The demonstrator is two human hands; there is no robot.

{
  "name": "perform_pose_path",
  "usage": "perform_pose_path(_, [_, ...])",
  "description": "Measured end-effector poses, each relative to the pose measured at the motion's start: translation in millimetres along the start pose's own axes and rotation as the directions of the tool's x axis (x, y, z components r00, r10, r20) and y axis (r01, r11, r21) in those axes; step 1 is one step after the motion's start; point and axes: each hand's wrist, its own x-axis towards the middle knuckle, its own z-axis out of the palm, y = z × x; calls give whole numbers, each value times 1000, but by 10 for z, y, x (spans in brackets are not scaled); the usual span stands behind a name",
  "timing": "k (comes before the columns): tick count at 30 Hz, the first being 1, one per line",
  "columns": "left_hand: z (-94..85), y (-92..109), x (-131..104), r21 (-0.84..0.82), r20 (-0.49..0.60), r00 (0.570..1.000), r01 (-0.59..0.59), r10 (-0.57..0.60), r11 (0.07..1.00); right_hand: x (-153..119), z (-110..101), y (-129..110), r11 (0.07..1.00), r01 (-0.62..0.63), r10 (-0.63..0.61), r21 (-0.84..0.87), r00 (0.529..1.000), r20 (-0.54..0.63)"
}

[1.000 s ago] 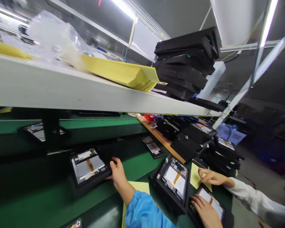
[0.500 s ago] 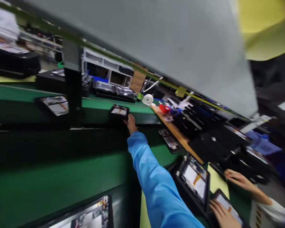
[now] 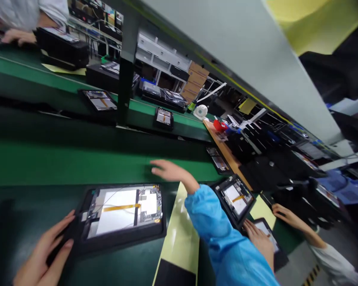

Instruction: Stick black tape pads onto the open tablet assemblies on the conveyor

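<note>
- The opened tablet (image 3: 116,218) lay in its black holder (image 3: 125,241), just to the left of the yellow strip (image 3: 179,234), which was my landmark.
- The left hand (image 3: 44,258), farther to the left of the strip, was grasping the near-left end of the holder, with the thumb and the fingers bent around it.
- The right hand (image 3: 170,171) was beyond the far end of the strip, above the green belt (image 3: 62,163). Its fingers were released and extended, and they held nothing.
- To the right of the strip, 1 more opened tablet (image 3: 237,198) rested, tilted, and beyond it were 2 hands of a co-worker (image 3: 259,242).
- In my judgement, the load was rather light, and the holder was stiff enough to be carried flat by 2 opposite ends. Its smooth-looking sides could perhaps slip a little under a loose grip.
- The inside seemed fragile: the orange ribbon (image 3: 121,207) looked thin and easy to bend, and the circuit board (image 3: 150,204) was uncovered.
- The safest hold was therefore on the black outer edge, at the end away from the strip and at the end near it, with no finger pressing inside.
</note>
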Motion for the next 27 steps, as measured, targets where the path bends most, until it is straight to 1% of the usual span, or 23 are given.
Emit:
perform_pose_path(2, [70, 7, 14, -105, 29, 999, 37, -34, 994, -521, 248, 51, 1000, 9, -8, -25, 999, 39])
perform_pose_path(4, [116, 35, 50, -136, 42, 999, 32, -26, 990, -918, 447, 98, 999, 7, -6, -43, 1000, 22])
perform_pose_path(6, [137, 73, 95, -136, 31, 999, -6, 11, 991, -1146, 585, 147, 998, -11, 9, -54, 999, -36])
perform_pose_path(7, [138, 91, 122, -133, 26, 999, -24, 28, 991, -1201, 632, 173, 998, -22, 18, -56, 998, -68])
perform_pose_path(9, [123, 123, 186, -124, 16, 999, -49, 52, 991, -1229, 693, 227, 998, -35, 29, -46, 993, -116])
perform_pose_path(12, [81, 169, 270, -118, -3, 997, -81, 81, 990, -1145, 726, 287, 1000, -21, 20, -7, 992, -122])
perform_pose_path(14, [64, 219, 258, -127, -20, 996, -92, 90, 988, -1022, 717, 284, 1000, 0, 2, 19, 994, -106])
perform_pose_path(15, [65, 253, 217, -143, -24, 996, -89, 87, 986, -937, 705, 263, 1000, 12, -9, 28, 995, -96])
perform_pose_path(17, [81, 337, 59, -203, -8, 998, -66, 66, 977, -722, 678, 179, 998, 41, -38, 39, 997, -59])
perform_pose_path(20, [119, 459, -292, -276, 12, 999, -43, 49, 960, -352, 674, -6, 994, 95, -97, 50, 994, 42])
perform_pose_path(21, [126, 485, -409, -262, 2, 998, -58, 61, 963, -239, 694, -69, 992, 113, -117, 56, 990, 78])
perform_pose_path(23, [126, 503, -603, -163, -20, 992, -126, 124, 979, -59, 770, -180, 987, 142, -151, 68, 979, 140])
perform_pose_path(25, [106, 489, -730, -12, -14, 978, -209, 209, 978, 53, 877, -274, 983, 166, -177, 73, 966, 187])
perform_pose_path(27, [72, 476, -804, 129, -14, 966, -254, 258, 958, 112, 989, -369, 980, 187, -197, 66, 955, 222])
